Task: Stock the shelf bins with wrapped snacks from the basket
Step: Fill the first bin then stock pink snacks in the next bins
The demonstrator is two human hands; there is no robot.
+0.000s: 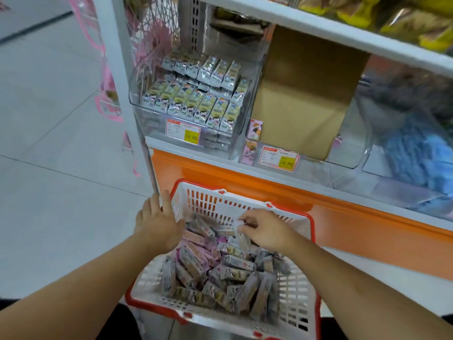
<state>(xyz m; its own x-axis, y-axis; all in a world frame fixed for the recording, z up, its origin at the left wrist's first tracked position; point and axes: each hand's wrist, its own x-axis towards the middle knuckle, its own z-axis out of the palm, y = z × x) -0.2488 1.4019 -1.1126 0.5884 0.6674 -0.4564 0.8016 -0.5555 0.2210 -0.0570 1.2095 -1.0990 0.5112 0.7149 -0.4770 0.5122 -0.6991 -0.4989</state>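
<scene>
Head view, lower center: our right hand [266, 231] pinches a wrapped snack [239, 229] over the basket [291, 298]; our left hand [158, 220], fingers straight, touches its left rim.

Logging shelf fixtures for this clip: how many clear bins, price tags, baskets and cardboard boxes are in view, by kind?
Clear bins: 3, the left bin with snacks, the middle bin with the cardboard, the right bin with blue packs
Price tags: 2, left tag and right tag
Baskets: 1, basket
Cardboard boxes: 1, box
Total: 7
</scene>
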